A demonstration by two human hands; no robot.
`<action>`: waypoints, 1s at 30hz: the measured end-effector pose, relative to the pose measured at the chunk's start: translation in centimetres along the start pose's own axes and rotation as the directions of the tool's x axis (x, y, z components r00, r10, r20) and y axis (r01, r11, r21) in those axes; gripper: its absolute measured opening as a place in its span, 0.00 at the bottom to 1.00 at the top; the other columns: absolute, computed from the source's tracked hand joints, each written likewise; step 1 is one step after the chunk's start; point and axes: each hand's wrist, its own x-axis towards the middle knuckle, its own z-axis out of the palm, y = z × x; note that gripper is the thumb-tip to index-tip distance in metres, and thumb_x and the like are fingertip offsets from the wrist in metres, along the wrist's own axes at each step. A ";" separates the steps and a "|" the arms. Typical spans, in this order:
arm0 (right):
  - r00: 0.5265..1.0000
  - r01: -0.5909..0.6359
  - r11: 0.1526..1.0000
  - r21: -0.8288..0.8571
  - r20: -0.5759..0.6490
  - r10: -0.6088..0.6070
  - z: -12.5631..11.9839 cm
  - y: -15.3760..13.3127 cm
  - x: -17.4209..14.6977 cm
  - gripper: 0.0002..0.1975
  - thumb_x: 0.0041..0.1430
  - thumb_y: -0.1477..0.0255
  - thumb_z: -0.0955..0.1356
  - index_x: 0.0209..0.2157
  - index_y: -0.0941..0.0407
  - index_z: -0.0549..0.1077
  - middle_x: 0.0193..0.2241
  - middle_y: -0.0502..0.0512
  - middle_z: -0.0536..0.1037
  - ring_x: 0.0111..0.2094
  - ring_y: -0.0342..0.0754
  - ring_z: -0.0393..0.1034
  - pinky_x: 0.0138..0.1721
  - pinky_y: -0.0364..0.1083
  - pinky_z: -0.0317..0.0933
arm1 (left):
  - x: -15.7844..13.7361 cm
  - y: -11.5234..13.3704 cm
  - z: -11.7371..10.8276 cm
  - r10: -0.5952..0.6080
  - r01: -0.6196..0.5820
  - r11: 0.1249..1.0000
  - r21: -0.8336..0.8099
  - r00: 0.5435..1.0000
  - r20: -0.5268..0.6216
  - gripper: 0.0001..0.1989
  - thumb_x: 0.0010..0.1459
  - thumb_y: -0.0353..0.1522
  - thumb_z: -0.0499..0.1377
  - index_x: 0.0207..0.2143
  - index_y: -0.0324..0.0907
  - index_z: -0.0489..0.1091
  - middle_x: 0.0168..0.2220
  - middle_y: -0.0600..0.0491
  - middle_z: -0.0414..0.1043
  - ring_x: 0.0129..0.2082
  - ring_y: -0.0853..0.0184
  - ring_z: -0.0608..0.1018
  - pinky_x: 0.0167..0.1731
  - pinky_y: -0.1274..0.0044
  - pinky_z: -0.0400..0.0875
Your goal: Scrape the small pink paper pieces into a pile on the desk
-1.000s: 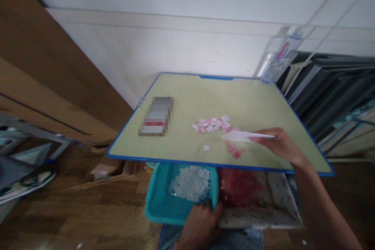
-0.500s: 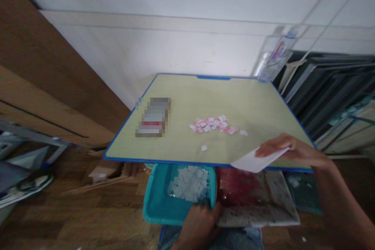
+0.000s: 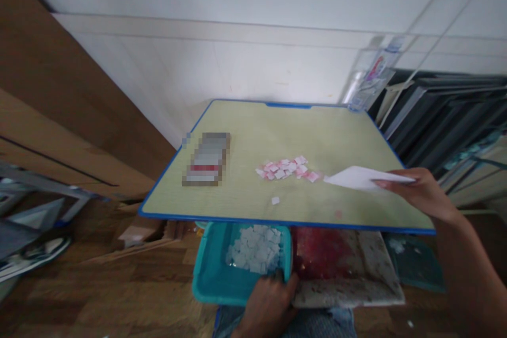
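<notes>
My right hand pinches a white sheet of stiff paper at its right end, above the right side of the table. The sheet's left tip reaches close to a small heap of pink and white square pieces. One white square lies apart, nearer the front edge. Below the table, my left hand is closed on the front right rim of a teal plastic basin. Many white squares fill the basin's back right part.
A blurred-out rectangular thing lies on the table's left. A clear bottle stands at the back right corner, by the wall. Beside the basin sits a stained tray with red in it. Dark flat panels lean at right.
My right hand has moved up and back with the paper, from the table's front edge to over its surface. My left hand stays on the basin.
</notes>
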 end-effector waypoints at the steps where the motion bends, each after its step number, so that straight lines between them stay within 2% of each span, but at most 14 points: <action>1: 1.000 -0.009 1.000 -0.009 -0.016 0.009 0.1 0.1 0.4 0.18 0.43 0.60 0.68 0.28 0.62 0.77 0.23 0.57 0.77 0.21 0.48 0.68 0.19 0.42 0.58 | 0.0 0.0 0.0 -0.003 0.003 1.000 0.000 1.000 0.002 0.18 0.50 0.35 0.56 0.44 0.42 0.60 0.35 0.46 0.67 0.33 0.58 0.70 0.30 0.70 0.63; 8: 0.994 0.038 0.998 0.052 0.102 -0.044 0.4 0.1 0.9 0.15 0.44 0.61 0.68 0.29 0.57 0.77 0.28 0.57 0.78 0.27 0.54 0.71 0.25 0.46 0.64 | -0.1 0.1 -0.1 -0.014 0.014 1.000 0.009 1.000 0.019 0.17 0.51 0.36 0.55 0.44 0.43 0.60 0.36 0.46 0.66 0.33 0.58 0.70 0.31 0.70 0.63; 12: 0.979 0.100 0.994 0.047 0.176 -0.107 1.2 -1.0 0.3 0.13 0.46 0.62 0.67 0.30 0.56 0.77 0.26 0.55 0.79 0.26 0.52 0.71 0.23 0.44 0.64 | -0.1 0.0 0.0 0.003 -0.004 1.000 0.020 1.000 0.026 0.18 0.50 0.33 0.56 0.45 0.42 0.60 0.36 0.46 0.66 0.34 0.58 0.70 0.31 0.71 0.63; 15: 0.944 0.176 0.982 0.076 0.271 -0.190 3.1 -3.5 0.3 0.13 0.49 0.63 0.66 0.31 0.57 0.77 0.26 0.54 0.79 0.24 0.49 0.71 0.23 0.42 0.63 | -0.1 0.0 -0.1 0.010 -0.010 1.000 0.020 1.000 0.013 0.18 0.51 0.35 0.55 0.45 0.43 0.60 0.36 0.46 0.66 0.33 0.57 0.71 0.30 0.70 0.64; 18: 0.871 0.279 0.946 0.167 0.371 -0.322 5.7 -6.4 0.7 0.12 0.52 0.66 0.64 0.33 0.57 0.76 0.28 0.53 0.79 0.26 0.46 0.71 0.26 0.41 0.64 | -0.1 0.0 -0.2 0.018 -0.019 1.000 0.025 1.000 0.021 0.20 0.51 0.36 0.55 0.47 0.42 0.58 0.36 0.45 0.66 0.33 0.57 0.71 0.29 0.70 0.64; 20: 0.821 0.379 0.891 0.248 0.354 -0.448 7.2 -8.0 1.0 0.11 0.52 0.68 0.64 0.34 0.57 0.75 0.29 0.54 0.79 0.29 0.45 0.72 0.31 0.42 0.64 | -0.1 0.0 -0.2 0.030 -0.030 0.999 0.024 0.999 0.028 0.20 0.51 0.36 0.54 0.47 0.42 0.58 0.37 0.44 0.66 0.33 0.57 0.71 0.29 0.70 0.65; 22: 0.787 0.447 0.848 0.285 0.326 -0.524 8.1 -9.0 1.3 0.10 0.52 0.70 0.65 0.35 0.57 0.75 0.30 0.54 0.79 0.31 0.45 0.72 0.33 0.42 0.64 | -0.1 -0.1 -0.1 0.036 -0.036 0.999 0.019 0.999 0.020 0.20 0.51 0.35 0.54 0.47 0.42 0.58 0.36 0.44 0.66 0.33 0.57 0.71 0.29 0.70 0.65; 24: 0.796 0.473 0.838 0.272 0.276 -0.539 8.5 -9.4 1.4 0.10 0.52 0.70 0.65 0.35 0.56 0.75 0.31 0.54 0.78 0.31 0.45 0.72 0.33 0.42 0.64 | -0.1 -0.1 0.0 0.036 -0.036 0.999 0.014 0.999 0.007 0.19 0.51 0.35 0.55 0.46 0.42 0.59 0.36 0.45 0.67 0.32 0.57 0.71 0.29 0.70 0.65; 27: 0.836 0.467 0.856 0.220 0.204 -0.509 8.8 -9.3 1.7 0.10 0.51 0.70 0.65 0.35 0.54 0.75 0.32 0.53 0.78 0.31 0.46 0.72 0.32 0.43 0.64 | -0.1 0.0 0.1 0.035 -0.035 0.999 0.010 0.999 -0.010 0.17 0.50 0.36 0.56 0.43 0.43 0.60 0.35 0.46 0.67 0.32 0.57 0.71 0.28 0.70 0.65; 30: 0.832 0.473 0.858 0.199 0.219 -0.509 9.4 -9.3 1.8 0.10 0.52 0.70 0.64 0.34 0.55 0.75 0.31 0.53 0.78 0.30 0.45 0.72 0.32 0.43 0.64 | -0.1 0.1 -0.1 0.033 -0.033 0.999 0.008 0.999 -0.014 0.15 0.51 0.36 0.54 0.42 0.42 0.61 0.34 0.46 0.67 0.31 0.58 0.71 0.28 0.70 0.65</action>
